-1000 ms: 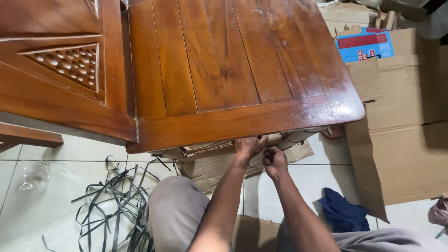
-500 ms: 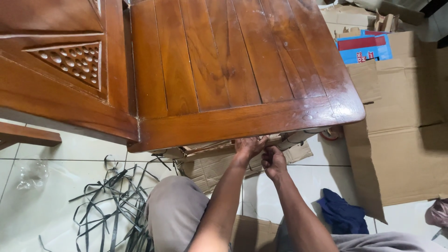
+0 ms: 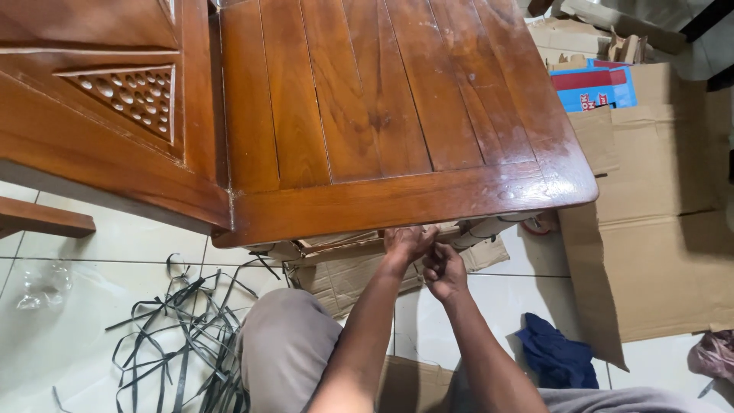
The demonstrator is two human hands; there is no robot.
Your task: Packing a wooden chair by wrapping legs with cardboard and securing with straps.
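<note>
Reaching under the near edge of the wooden surface [image 3: 382, 203], our left hand [image 3: 407, 242] and right hand [image 3: 443, 269] pinch something too small to tell, fingers closed, just above crumpled cardboard [image 3: 344, 275]. Far right of the grip, an open cardboard box [image 3: 657, 252] holds a blue-and-red carton [image 3: 592, 86].

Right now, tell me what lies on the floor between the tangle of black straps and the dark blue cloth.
In the head view, the person's knee in grey trousers and both forearms lie between the black straps and the blue cloth, with cardboard just beyond.
</note>
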